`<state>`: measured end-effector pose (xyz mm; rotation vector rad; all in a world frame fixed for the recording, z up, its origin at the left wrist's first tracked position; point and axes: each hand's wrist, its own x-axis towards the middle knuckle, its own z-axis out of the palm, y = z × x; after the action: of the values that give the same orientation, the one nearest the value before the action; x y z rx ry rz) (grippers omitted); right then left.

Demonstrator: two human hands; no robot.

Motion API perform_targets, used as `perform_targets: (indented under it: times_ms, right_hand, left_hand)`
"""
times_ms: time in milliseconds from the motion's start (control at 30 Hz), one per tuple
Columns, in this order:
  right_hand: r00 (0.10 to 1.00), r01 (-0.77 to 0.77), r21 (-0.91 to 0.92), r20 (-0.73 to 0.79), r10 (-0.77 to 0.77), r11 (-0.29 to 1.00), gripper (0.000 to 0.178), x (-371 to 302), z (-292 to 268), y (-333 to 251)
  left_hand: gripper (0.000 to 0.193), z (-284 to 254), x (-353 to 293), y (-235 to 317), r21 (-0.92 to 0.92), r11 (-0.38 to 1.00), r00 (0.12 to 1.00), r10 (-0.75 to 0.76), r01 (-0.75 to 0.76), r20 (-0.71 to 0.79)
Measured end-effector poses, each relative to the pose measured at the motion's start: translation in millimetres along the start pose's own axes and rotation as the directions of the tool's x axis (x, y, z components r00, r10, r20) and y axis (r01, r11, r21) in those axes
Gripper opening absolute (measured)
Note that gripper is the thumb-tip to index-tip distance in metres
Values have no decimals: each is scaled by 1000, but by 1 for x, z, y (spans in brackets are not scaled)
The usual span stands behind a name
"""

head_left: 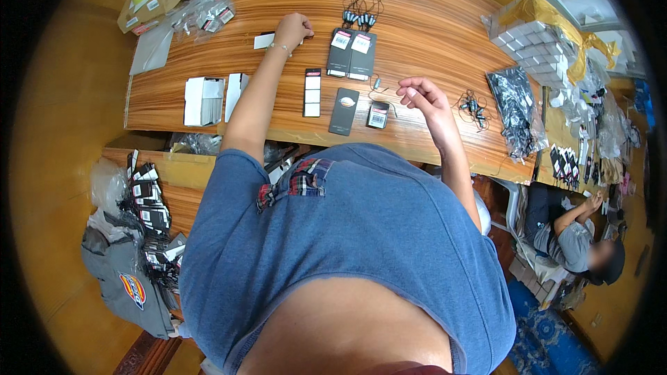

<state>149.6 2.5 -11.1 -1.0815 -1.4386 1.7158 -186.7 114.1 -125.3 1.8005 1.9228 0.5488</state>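
My left hand (293, 30) is at the far side of the table, fingers curled closed; whatever they hold, if anything, is hidden. Beside its wrist lies a small white card (263, 41). My right hand (426, 97) hovers with fingers apart, holding nothing I can see. Left of it a thin cord with a small pale-blue end piece (376, 84) lies near a small black tag with a barcode sticker (378, 115). Next to that are a longer black hang tag (344, 112) and a strip of white stickers (313, 93). Two stacks of black tags (351, 62) lie farther back.
Corded strings (361, 19) lie bundled behind the stacks, with more cords (473, 110) at right. A stack of white cards (203, 101) stands left. A plastic bag of black items (515, 107) and small white boxes (533, 45) line the right. Another person (573, 239) sits lower right.
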Motion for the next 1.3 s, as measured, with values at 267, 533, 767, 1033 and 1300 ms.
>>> perform_targets:
  times_ms: [267,533,767,1033,1300]
  right_hand:
    - [1000,-14,-24,-18,14,1000,21,3,-4,8]
    - [999,-2,-31,46,3,1000,22,13,7,10]
    - [998,-7,-56,61,10,998,23,15,6,12]
    - [994,92,-96,69,-86,991,20,31,9,-4]
    - [897,425,-216,233,-376,879,25,64,54,-52]
  left_hand:
    - [8,23,-7,16,237,962,988,146,-132,-45]
    - [8,34,0,17,350,928,987,154,-127,-49]
    - [9,35,1,19,390,906,976,206,-163,-73]
    - [13,-95,-55,72,-417,906,997,81,-72,5]
    - [12,-129,-97,161,-666,698,870,470,-263,150]
